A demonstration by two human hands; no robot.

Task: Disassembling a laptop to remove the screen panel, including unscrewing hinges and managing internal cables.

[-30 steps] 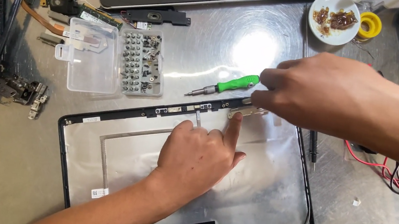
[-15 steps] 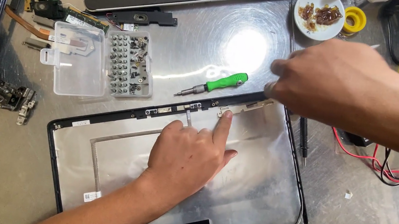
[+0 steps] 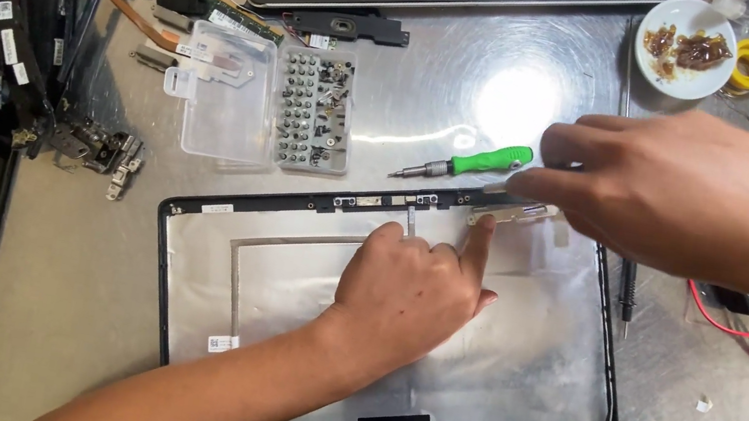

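on foil-lined lid panel [image 3: 507,385], both hands pinch thin strip [image 3: 518,212].

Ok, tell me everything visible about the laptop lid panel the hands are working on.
The laptop lid panel lies flat, inner side up, on the metal table. It has a black frame, a silvery foil-like lining and small stickers near its lower edge. The left hand rests on it, forefinger pressing near the top edge; the right hand pinches a small strip there. Thin wires leave the lower right corner.

A black-rimmed laptop lid shell with silver foil lining [image 3: 507,385] lies flat, inside up, on the metal bench. A thin silver foil strip [image 3: 518,211] lies along its top edge, right of centre.
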